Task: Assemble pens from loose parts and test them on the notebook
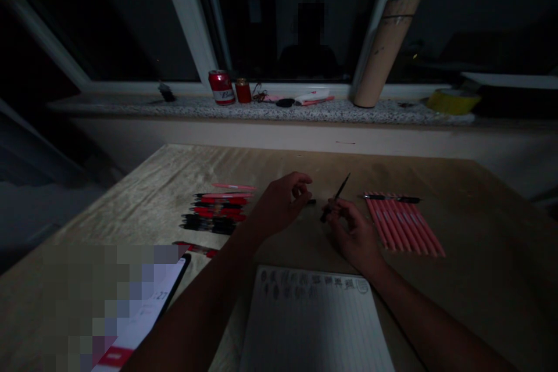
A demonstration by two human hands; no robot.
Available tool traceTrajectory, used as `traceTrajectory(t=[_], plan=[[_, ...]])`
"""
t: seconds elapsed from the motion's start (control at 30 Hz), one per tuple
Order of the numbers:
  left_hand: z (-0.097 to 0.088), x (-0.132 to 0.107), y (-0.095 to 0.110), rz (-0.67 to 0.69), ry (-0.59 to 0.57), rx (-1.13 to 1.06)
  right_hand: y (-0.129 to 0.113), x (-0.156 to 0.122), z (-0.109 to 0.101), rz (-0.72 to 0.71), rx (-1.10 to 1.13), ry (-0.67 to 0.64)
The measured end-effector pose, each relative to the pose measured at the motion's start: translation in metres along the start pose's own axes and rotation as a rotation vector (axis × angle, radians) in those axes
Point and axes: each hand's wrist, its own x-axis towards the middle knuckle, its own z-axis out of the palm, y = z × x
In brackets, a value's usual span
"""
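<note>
My right hand (pixel 354 232) is closed on a thin black pen (pixel 336 197) that points up and away over the wooden table (pixel 479 226). My left hand (pixel 283 200) hovers beside it with fingers curled in a pinch; a small dark piece (pixel 311 201) shows at its fingertips, too small to name. A lined notebook (pixel 314 325) lies open right under both wrists. A pile of red and black pens (pixel 220 212) lies left of my left hand. A row of several pink pens (pixel 403 224), with one black pen across the top, lies right of my right hand.
A phone with a lit screen (pixel 143 314) lies at the near left edge. On the window ledge (pixel 261 109) stand a red can (pixel 221 87), a small red jar (pixel 243 90), a cardboard tube (pixel 386 52) and a yellow tape roll (pixel 453 101). A person's reflection shows in the dark window.
</note>
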Motion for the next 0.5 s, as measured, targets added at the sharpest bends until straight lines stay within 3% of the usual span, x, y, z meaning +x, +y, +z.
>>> traceTrajectory(t=[0.3,0.5], plan=[[0.001,-0.001,0.002,0.009,-0.045,0.037,-0.007,0.001,0.0,-0.013,-0.051,0.0],[0.008,-0.001,0.013,0.06,-0.029,-0.01,-0.009,0.001,-0.001,-0.073,-0.123,-0.032]])
